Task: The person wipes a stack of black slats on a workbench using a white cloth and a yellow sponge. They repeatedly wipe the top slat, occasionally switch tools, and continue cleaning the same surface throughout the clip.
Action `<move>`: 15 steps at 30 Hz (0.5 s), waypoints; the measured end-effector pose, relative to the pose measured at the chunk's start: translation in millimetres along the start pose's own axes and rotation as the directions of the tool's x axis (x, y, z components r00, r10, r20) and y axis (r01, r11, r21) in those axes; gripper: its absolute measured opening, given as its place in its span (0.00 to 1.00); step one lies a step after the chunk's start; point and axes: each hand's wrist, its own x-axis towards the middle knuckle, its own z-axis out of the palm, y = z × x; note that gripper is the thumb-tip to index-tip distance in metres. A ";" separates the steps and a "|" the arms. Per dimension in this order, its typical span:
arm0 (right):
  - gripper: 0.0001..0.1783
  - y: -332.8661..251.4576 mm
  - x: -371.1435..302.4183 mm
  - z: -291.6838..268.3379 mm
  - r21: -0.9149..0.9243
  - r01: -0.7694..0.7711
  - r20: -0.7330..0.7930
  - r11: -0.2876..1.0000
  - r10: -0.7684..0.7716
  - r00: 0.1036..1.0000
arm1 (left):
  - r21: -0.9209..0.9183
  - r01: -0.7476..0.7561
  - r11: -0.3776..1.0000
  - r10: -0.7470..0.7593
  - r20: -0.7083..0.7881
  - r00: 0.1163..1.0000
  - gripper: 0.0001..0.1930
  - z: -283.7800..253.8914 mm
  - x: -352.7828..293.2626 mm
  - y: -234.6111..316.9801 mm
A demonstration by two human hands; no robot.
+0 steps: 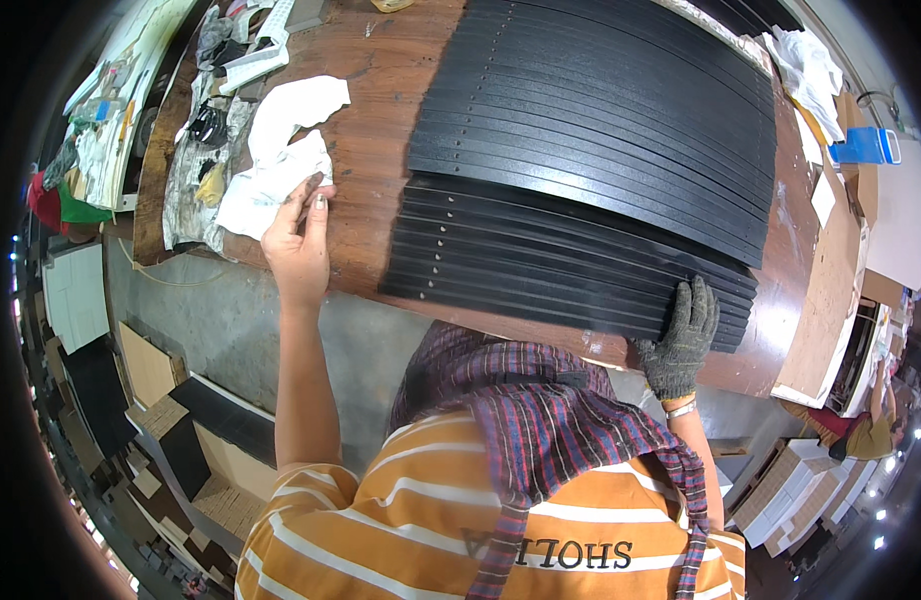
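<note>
My bare left hand (303, 222) is at the left of the wooden table, its thumb and fingers closed on the edge of a crumpled white cloth (271, 165). Dark smudges mark the fingers. My right hand (689, 335), in a dark grey knit glove, lies with fingers stretched over the right end of the nearer row of black slats (541, 262). These long, narrow pieces sit side by side along the near table edge, with small light holes near their left ends. Beyond them, a wider group of black slats (601, 110) lies at a slight angle.
The brown wooden table (371, 140) bears stained wrapping and scraps (209, 125) at its left end. A white plastic bag (806, 70) and a blue container (861, 146) are at the far right. Stacked panels (216, 450) stand on the floor at lower left.
</note>
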 end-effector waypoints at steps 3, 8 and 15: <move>0.59 -0.1 16.0 -0.3 0.015 -0.003 -0.001 1.000 0.003 1.000 | 0.030 -0.002 1.000 0.002 0.020 1.000 0.15 2.8 -3.4 1.9; 0.58 -1.0 33.9 -3.6 0.036 -0.033 0.024 0.999 0.032 0.999 | 0.142 0.008 0.990 -0.021 0.089 0.996 0.15 14.8 -2.9 18.1; 0.49 -19.2 7.0 -34.7 0.261 -0.207 -0.084 0.943 0.236 0.968 | 0.189 -0.176 0.966 0.096 0.372 0.923 0.16 79.9 61.5 47.6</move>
